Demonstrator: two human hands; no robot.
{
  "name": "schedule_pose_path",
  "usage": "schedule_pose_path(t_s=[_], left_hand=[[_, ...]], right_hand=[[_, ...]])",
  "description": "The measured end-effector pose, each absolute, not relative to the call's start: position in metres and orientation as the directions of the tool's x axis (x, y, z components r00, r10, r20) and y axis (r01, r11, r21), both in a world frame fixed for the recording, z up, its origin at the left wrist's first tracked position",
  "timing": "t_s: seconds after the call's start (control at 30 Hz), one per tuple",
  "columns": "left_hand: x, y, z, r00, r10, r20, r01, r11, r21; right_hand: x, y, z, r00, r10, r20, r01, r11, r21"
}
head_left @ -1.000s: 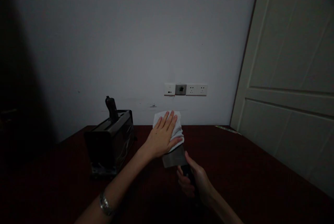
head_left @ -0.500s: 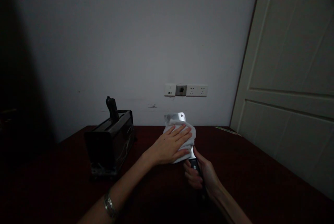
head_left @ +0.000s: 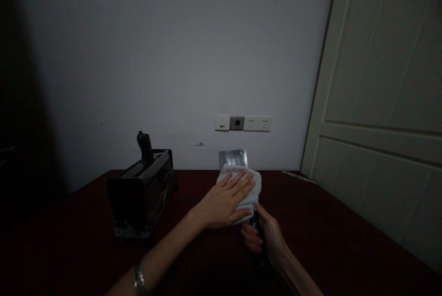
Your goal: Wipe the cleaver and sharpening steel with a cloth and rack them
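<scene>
A cleaver with a broad shiny blade is held up above the table, its blade end pointing away from me. Its black handle is wrapped by the fingers of my right hand. Over the lower blade lies a white cloth, which covers it almost down to the handle. My left hand rests flat on the cloth with its fingers stretched out, pressing it against the blade. The far end of the blade shows bare above the cloth.
On the left of the dark red table stands a black knife block with a black handle sticking up from its top. Wall sockets are behind the table. A pale panelled door stands at the right.
The cloth and my left hand have slid along the blade toward the handle, baring more of the far end. My right hand still grips the cleaver. The view has shifted slightly.
</scene>
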State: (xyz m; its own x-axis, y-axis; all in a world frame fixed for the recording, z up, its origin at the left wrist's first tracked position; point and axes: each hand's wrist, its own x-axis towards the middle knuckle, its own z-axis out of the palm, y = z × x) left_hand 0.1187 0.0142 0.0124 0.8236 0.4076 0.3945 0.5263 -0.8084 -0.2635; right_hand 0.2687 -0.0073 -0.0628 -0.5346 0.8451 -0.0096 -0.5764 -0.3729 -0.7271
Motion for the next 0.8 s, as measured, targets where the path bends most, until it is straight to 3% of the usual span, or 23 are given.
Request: schedule_pose_path(t_s=[0.3, 0.8], left_hand=[[0.119, 0.008, 0.016, 0.721, 0.503, 0.477, 0.668, -0.687, -0.285], [0.121, 0.007, 0.014, 0.591, 0.524, 0.613, 0.768, -0.597, -0.231]], right_hand=[[0.252, -0.014, -0.072, -0.549, 0.835, 0.039, -0.535, -0.314, -0.784], [0.245, -0.019, -0.069, -0.572, 0.817, 0.079, -0.574, -0.33, -0.749]])
